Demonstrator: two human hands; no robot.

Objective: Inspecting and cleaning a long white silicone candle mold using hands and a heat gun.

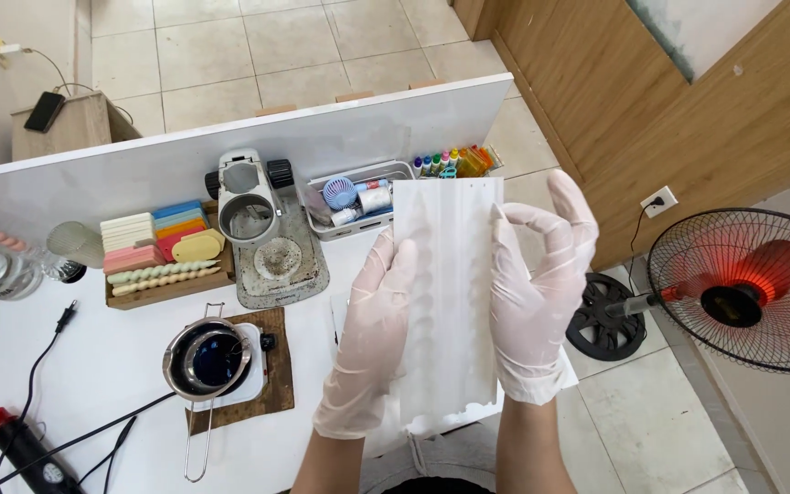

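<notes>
Gloves on, both hands grip a white translucent candle mould (445, 293) above the desk (121, 366), left hand (368, 338) along one long edge, right hand (537, 302) pinching the other. Its long axis runs straight away from the person, ridged face up. Best held evenly, I'd say, so it stays flat.

Two white-gloved hands, left hand (365, 338) and right hand (530, 297), hold a translucent white ribbed plastic mould (445, 302) upright above the white tabletop (112, 366), beside a steel melting pot (208, 359).
</notes>
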